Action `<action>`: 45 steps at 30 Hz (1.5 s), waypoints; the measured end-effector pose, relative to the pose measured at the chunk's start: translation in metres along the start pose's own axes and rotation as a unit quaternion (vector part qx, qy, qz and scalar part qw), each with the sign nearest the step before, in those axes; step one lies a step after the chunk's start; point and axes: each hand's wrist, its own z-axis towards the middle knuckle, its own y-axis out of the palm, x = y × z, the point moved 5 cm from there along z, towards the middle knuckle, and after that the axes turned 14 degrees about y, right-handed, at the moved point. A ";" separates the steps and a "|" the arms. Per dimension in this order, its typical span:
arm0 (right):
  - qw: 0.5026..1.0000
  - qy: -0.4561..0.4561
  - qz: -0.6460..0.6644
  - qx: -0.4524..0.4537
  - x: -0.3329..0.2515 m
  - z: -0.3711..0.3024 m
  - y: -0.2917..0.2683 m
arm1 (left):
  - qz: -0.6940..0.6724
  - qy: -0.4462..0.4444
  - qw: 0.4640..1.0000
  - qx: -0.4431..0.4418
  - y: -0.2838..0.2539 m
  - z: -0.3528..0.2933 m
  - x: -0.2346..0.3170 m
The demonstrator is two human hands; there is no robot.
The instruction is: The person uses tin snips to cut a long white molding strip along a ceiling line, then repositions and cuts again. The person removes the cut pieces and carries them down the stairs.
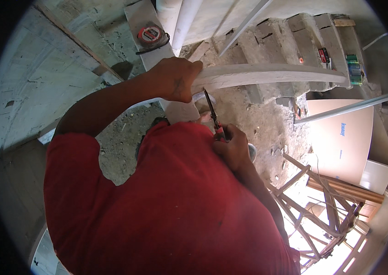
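Note:
My left hand (pixel 178 79) is closed around the near end of a long pale strip (pixel 267 75). The strip stretches away to the right, past rough steps. Just below that end, my right hand (pixel 234 145) grips a red-handled tool with a long, dark, pointed blade (pixel 210 106). Its tip points up toward the strip's lower edge, close to my left hand; whether they touch I cannot tell. A red and black tape measure (pixel 150 34) lies beyond my left hand on a narrow grey board (pixel 139 14).
Rough steps (pixel 276 41) run along the far side, with a small red and black object (pixel 323 55) and green packs (pixel 354 69) on them. At right are a metal profile (pixel 347 108), a large beige board (pixel 336 137) and a wooden frame (pixel 329 201). Rubble covers the floor (pixel 267 123).

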 end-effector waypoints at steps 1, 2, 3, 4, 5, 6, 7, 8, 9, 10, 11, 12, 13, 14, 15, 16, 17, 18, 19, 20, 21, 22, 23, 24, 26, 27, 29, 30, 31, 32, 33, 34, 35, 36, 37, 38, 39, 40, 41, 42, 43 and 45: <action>1.000 0.003 0.008 -0.005 0.000 0.001 0.001 | -0.001 -0.008 1.000 -0.002 0.002 0.000 -0.003; 1.000 0.005 0.011 -0.009 0.001 0.003 0.001 | -0.012 -0.009 1.000 0.006 0.003 0.001 -0.004; 1.000 0.011 0.012 -0.010 0.003 0.004 0.002 | -0.023 -0.009 1.000 0.013 0.006 0.000 -0.004; 1.000 0.006 0.020 -0.010 0.003 0.004 0.002 | -0.032 -0.010 0.999 0.016 0.008 0.000 -0.005; 1.000 0.005 0.024 -0.007 0.005 0.004 0.003 | -0.038 -0.010 0.999 0.025 0.010 0.000 -0.005; 1.000 0.004 0.022 0.001 0.006 0.004 0.003 | -0.043 -0.010 0.999 0.030 0.012 0.001 -0.005; 1.000 0.010 0.026 -0.002 0.009 0.004 0.004 | -0.045 -0.010 0.998 0.036 0.013 0.001 -0.005; 1.000 0.016 0.021 -0.003 0.010 0.004 0.004 | -0.046 -0.001 0.998 0.043 0.013 0.001 -0.003; 1.000 0.021 0.016 -0.004 0.012 0.003 0.005 | -0.044 0.006 0.998 0.049 0.013 0.001 -0.002; 1.000 0.016 0.020 0.000 0.012 0.002 0.005 | -0.038 0.010 0.998 0.050 0.012 0.001 0.000; 1.000 0.010 0.022 0.004 0.011 0.001 0.005 | -0.043 0.007 0.998 0.041 0.012 -0.001 0.001; 1.000 0.005 0.021 0.004 0.010 0.000 0.005 | -0.045 0.001 0.999 0.029 0.011 -0.001 0.002; 1.000 -0.002 0.009 0.009 0.009 -0.001 0.005 | -0.042 -0.003 0.999 0.019 0.011 -0.001 0.003; 1.000 -0.008 -0.006 0.011 0.008 -0.002 0.005 | -0.042 -0.007 0.999 0.017 0.010 -0.001 0.004; 1.000 -0.013 -0.021 0.011 0.007 -0.003 0.005 | -0.037 -0.008 0.999 0.015 0.009 -0.001 0.005; 1.000 -0.020 -0.005 0.015 0.006 -0.004 0.005 | -0.027 -0.008 0.999 0.016 0.008 -0.001 0.006; 0.999 -0.026 0.011 0.019 0.006 -0.006 0.004 | -0.042 -0.008 0.999 0.014 0.008 -0.002 0.006; 0.998 -0.046 0.027 0.022 0.004 -0.007 0.004 | -0.051 -0.006 0.999 0.018 0.008 -0.002 0.006; 0.999 -0.032 0.026 0.022 0.005 -0.007 0.004 | -0.058 -0.003 0.998 0.022 0.006 -0.002 0.006; 0.999 -0.031 0.025 0.022 0.005 -0.007 0.004 | -0.074 0.010 0.997 0.033 0.003 -0.001 0.004; 0.999 -0.029 0.025 0.022 0.004 -0.007 0.004 | -0.090 0.022 0.995 0.043 0.001 -0.002 0.005; 0.999 -0.030 0.010 0.027 0.002 -0.006 0.004 | -0.103 0.024 0.994 0.041 -0.001 -0.002 0.006; 0.999 -0.032 -0.006 0.031 0.001 -0.006 0.003 | -0.113 0.031 0.992 0.048 -0.003 -0.001 0.010; 0.999 0.002 -0.042 0.031 0.002 -0.004 0.004 | -0.120 0.027 0.991 0.044 -0.003 0.001 0.015; 0.997 -0.008 -0.067 0.032 -0.005 0.006 0.005 | -0.147 0.038 0.988 0.011 0.004 0.003 0.036; 0.996 -0.012 -0.081 0.034 -0.009 0.012 0.006 | -0.163 0.056 0.985 -0.018 0.013 0.002 0.055; 0.998 -0.021 -0.050 0.024 -0.007 0.013 0.002 | -0.120 0.064 0.989 -0.055 0.008 -0.001 0.063; 0.998 -0.041 -0.032 0.024 -0.005 0.014 -0.003 | -0.083 0.052 0.995 -0.028 -0.004 -0.002 0.058; 0.998 -0.059 0.000 0.027 -0.002 0.012 -0.006 | -0.056 0.036 0.998 -0.020 -0.016 -0.004 0.050; 0.998 -0.051 0.018 0.031 0.006 0.014 -0.012 | -0.028 0.016 0.999 -0.009 -0.024 -0.008 0.043; 0.998 -0.044 0.036 0.031 0.013 0.016 -0.017 | -0.034 0.030 0.999 -0.002 -0.030 -0.010 0.041; 0.997 -0.039 0.058 0.029 0.019 0.018 -0.020 | -0.034 0.031 0.999 -0.012 -0.032 -0.009 0.039; 0.994 -0.022 0.102 0.018 0.025 0.020 -0.022 | -0.030 0.035 0.999 -0.021 -0.034 -0.009 0.039; 0.989 -0.006 0.146 0.009 0.031 0.022 -0.024 | -0.028 0.053 0.998 -0.015 -0.036 -0.008 0.040; 0.985 0.025 0.169 0.012 0.037 0.025 -0.027 | -0.032 0.045 0.998 -0.022 -0.036 -0.006 0.037; 0.982 0.009 0.191 -0.001 0.038 0.025 -0.029 | -0.037 0.054 0.998 -0.015 -0.037 -0.002 0.037; 0.981 0.009 0.194 0.000 0.040 0.023 -0.032 | -0.042 0.065 0.997 -0.007 -0.038 0.003 0.036; 0.982 0.012 0.187 0.008 0.042 0.020 -0.035 | -0.063 0.077 0.995 0.011 -0.038 0.007 0.036; 0.986 0.011 0.167 0.013 0.043 0.016 -0.036 | -0.086 0.087 0.992 0.026 -0.037 0.010 0.037; 0.982 0.006 0.190 -0.006 0.043 0.013 -0.036 | -0.108 0.082 0.990 0.026 -0.035 0.013 0.035; 0.978 0.005 0.209 -0.022 0.043 0.007 -0.035 | -0.144 0.089 0.985 0.025 -0.033 0.016 0.034; 0.973 -0.015 0.228 -0.031 0.041 -0.004 -0.033 | -0.211 0.073 0.975 -0.003 -0.027 0.024 0.032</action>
